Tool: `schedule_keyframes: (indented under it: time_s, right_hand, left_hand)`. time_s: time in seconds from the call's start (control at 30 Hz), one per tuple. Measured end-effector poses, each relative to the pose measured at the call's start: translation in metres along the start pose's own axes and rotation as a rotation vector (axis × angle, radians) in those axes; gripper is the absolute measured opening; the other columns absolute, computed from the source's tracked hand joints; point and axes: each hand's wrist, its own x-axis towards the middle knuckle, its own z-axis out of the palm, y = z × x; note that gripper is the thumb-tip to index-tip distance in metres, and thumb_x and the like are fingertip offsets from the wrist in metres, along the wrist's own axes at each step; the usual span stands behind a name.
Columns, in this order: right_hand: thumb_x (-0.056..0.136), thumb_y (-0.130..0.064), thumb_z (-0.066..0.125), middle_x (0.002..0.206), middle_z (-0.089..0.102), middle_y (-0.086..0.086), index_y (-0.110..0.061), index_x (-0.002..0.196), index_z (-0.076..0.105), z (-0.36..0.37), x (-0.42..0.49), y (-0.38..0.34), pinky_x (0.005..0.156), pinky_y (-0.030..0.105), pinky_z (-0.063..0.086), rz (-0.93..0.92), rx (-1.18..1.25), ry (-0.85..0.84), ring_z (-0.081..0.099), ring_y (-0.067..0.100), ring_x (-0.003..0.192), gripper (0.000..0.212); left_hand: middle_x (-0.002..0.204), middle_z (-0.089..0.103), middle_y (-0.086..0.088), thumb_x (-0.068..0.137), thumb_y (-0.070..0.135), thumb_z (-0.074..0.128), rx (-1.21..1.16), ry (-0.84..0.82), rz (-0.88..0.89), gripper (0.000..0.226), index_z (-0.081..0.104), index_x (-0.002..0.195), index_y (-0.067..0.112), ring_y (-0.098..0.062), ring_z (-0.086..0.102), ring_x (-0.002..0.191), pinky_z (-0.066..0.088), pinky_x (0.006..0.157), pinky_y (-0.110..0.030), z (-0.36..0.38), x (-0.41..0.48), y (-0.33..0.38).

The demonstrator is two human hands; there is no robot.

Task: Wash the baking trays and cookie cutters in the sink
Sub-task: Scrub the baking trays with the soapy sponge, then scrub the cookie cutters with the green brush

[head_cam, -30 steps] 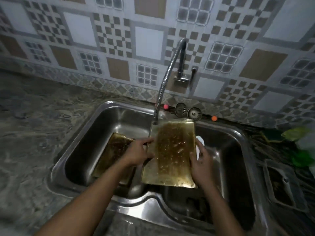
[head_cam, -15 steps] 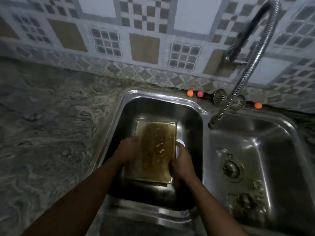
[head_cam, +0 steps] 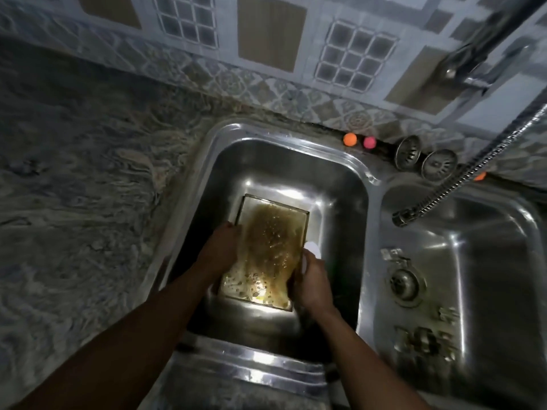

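Note:
A greasy golden baking tray (head_cam: 268,250), wet and speckled with residue, lies low in the left sink basin (head_cam: 340,202). My left hand (head_cam: 220,253) grips its left edge. On the right edge sits my right hand (head_cam: 310,282), which also holds a small white thing (head_cam: 313,249) that I cannot identify. Another tray seems to lie under this one, mostly hidden. No cookie cutters are in view.
The right sink basin (head_cam: 473,291) has a drain strainer (head_cam: 404,284), with the flexible tap spout (head_cam: 461,179) hanging above it. Two loose strainers (head_cam: 423,158) and small orange and pink balls (head_cam: 359,141) rest on the back ledge. Marbled countertop (head_cam: 74,187) spreads to the left.
The tray went from under the tap over the right basin down into the left basin, both hands still on it. The view swung left and closer.

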Motion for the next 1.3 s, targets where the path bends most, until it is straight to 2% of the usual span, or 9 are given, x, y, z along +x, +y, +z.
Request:
schedule_keyframes:
  time_s: [0.17, 0.27, 0.37, 0.5, 0.63, 0.8, 0.87, 1.0, 1.3]
  right_hand:
    - [0.084, -0.002, 0.056, 0.124, 0.058, -0.008, -0.029, 0.132, 0.052, -0.006, -0.005, 0.006, 0.104, 0.023, 0.040, -0.081, 0.008, 0.049, 0.055, 0.012, 0.118, 0.055]
    - [0.093, -0.001, 0.049, 0.143, 0.047, 0.003, -0.021, 0.144, 0.042, -0.018, -0.013, 0.002, 0.112, 0.024, 0.028, -0.101, 0.029, 0.109, 0.044, 0.020, 0.134, 0.055]
    - [0.095, -0.001, 0.045, 0.143, 0.042, 0.012, -0.019, 0.149, 0.036, -0.035, -0.023, -0.006, 0.107, 0.027, 0.032, -0.126, 0.039, 0.193, 0.045, 0.026, 0.132, 0.057]
    - [0.095, -0.008, 0.045, 0.137, 0.046, 0.008, -0.018, 0.147, 0.038, -0.064, -0.041, -0.016, 0.097, 0.018, 0.032, -0.235, 0.088, 0.318, 0.048, 0.022, 0.124, 0.053]
    - [0.091, -0.015, 0.051, 0.141, 0.049, 0.008, -0.019, 0.144, 0.045, -0.108, -0.056, -0.011, 0.103, 0.024, 0.034, -0.280, 0.158, 0.464, 0.048, 0.023, 0.127, 0.053]
    - [0.087, -0.010, 0.062, 0.139, 0.051, 0.009, -0.012, 0.140, 0.049, -0.174, -0.074, 0.021, 0.107, 0.020, 0.032, -0.335, 0.208, 0.586, 0.049, 0.021, 0.128, 0.054]
    - [0.085, -0.010, 0.063, 0.138, 0.052, 0.009, -0.011, 0.138, 0.048, -0.198, -0.081, 0.042, 0.109, 0.029, 0.037, -0.360, 0.219, 0.623, 0.050, 0.023, 0.127, 0.055]
    - [0.079, -0.005, 0.070, 0.134, 0.056, 0.011, -0.010, 0.135, 0.052, -0.255, -0.089, 0.092, 0.096, 0.014, 0.032, -0.319, 0.210, 0.665, 0.053, 0.020, 0.122, 0.058]
    - [0.084, -0.020, 0.071, 0.138, 0.054, 0.008, -0.019, 0.137, 0.050, -0.416, -0.087, 0.228, 0.102, 0.032, 0.044, -0.213, 0.162, 0.757, 0.052, 0.022, 0.123, 0.057]
  left_hand:
    - [0.106, 0.059, -0.001, 0.097, 0.022, 0.041, 0.004, 0.026, -0.016, 0.022, 0.062, 0.103, 0.018, -0.018, 0.058, 0.103, 0.048, 0.087, -0.029, 0.002, -0.002, 0.003]
    - [0.108, 0.056, 0.003, 0.094, 0.034, 0.047, 0.022, 0.063, -0.006, 0.018, 0.062, 0.099, 0.026, -0.015, 0.057, 0.101, 0.052, 0.083, -0.032, -0.004, -0.008, 0.012]
    - [0.117, 0.056, -0.002, 0.084, 0.048, 0.049, 0.085, 0.075, 0.051, 0.034, 0.061, 0.107, 0.026, -0.022, 0.058, 0.108, 0.052, 0.084, -0.036, -0.013, -0.022, 0.034]
    - [0.139, 0.050, 0.001, 0.082, 0.038, 0.070, 0.058, 0.170, 0.142, 0.050, 0.058, 0.130, 0.028, -0.023, 0.055, 0.121, 0.049, 0.099, -0.038, -0.021, -0.050, 0.084]
    - [0.126, 0.058, -0.008, 0.086, 0.034, 0.067, 0.037, 0.166, 0.251, 0.038, 0.063, 0.118, 0.016, -0.028, 0.057, 0.114, 0.046, 0.090, -0.032, -0.013, -0.071, 0.142]
    - [0.129, 0.057, -0.009, 0.086, 0.034, 0.068, 0.024, 0.140, 0.410, 0.045, 0.060, 0.128, 0.019, -0.027, 0.056, 0.119, 0.049, 0.096, -0.036, 0.006, -0.092, 0.218]
    - [0.127, 0.058, -0.010, 0.086, 0.034, 0.068, 0.046, 0.114, 0.450, 0.046, 0.060, 0.128, 0.017, -0.028, 0.056, 0.119, 0.047, 0.094, -0.034, 0.019, -0.096, 0.245]
    - [0.124, 0.060, -0.013, 0.087, 0.040, 0.065, 0.064, 0.092, 0.476, 0.049, 0.059, 0.128, 0.015, -0.031, 0.059, 0.115, 0.050, 0.093, -0.036, 0.056, -0.102, 0.300]
    - [0.130, 0.061, -0.004, 0.082, 0.037, 0.065, 0.083, 0.028, 0.388, 0.050, 0.060, 0.131, 0.026, -0.027, 0.060, 0.115, 0.052, 0.091, -0.036, 0.172, -0.099, 0.402]
